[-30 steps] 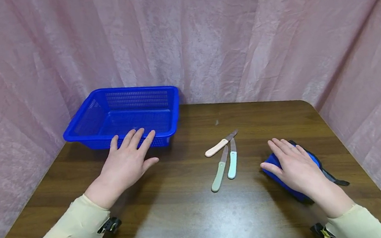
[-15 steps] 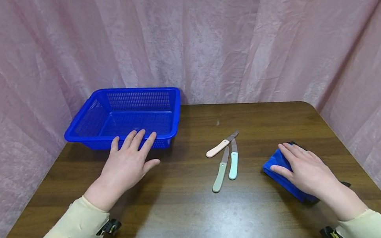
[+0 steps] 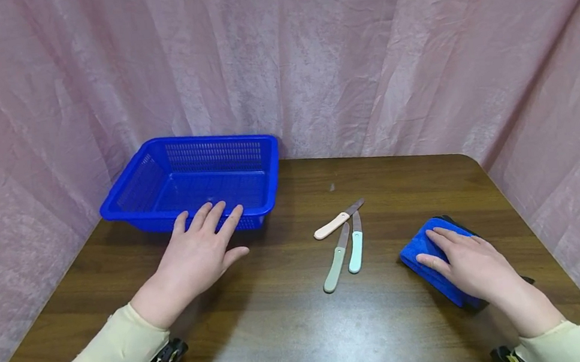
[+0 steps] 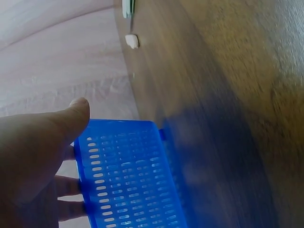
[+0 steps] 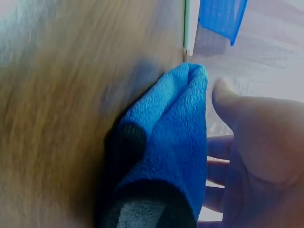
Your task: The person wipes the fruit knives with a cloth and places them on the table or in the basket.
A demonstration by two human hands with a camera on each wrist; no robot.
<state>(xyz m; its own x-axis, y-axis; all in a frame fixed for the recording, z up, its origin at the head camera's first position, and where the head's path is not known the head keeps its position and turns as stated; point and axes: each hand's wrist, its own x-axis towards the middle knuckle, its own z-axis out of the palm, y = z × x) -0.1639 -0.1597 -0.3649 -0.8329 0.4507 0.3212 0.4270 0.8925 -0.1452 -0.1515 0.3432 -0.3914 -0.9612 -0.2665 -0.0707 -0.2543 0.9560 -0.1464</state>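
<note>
My left hand (image 3: 193,259) lies over the near rim of the blue plastic basket (image 3: 272,171), fingers spread and fairly straight. In the left wrist view its fingertips meet the rim beside the slotted wall (image 4: 128,171). On the right, my right hand (image 3: 474,264) rests on a folded blue cloth (image 3: 420,246) with dark edging, its fingers extended over the top. The right wrist view shows the cloth's thick folds (image 5: 175,137) under the palm side, with the thumb apart from it.
Between the hands lie three small knives: a cream-handled one (image 3: 330,225), a mint-handled one (image 3: 355,252) and a sage-green-handled one (image 3: 334,270). Their blades point toward the back. A pink curtain (image 3: 335,61) hangs behind the brown wooden table (image 3: 309,335).
My right hand has shifted slightly right and toward me over the cloth, baring more of its left side. The basket and my left hand have moved slightly toward me and right.
</note>
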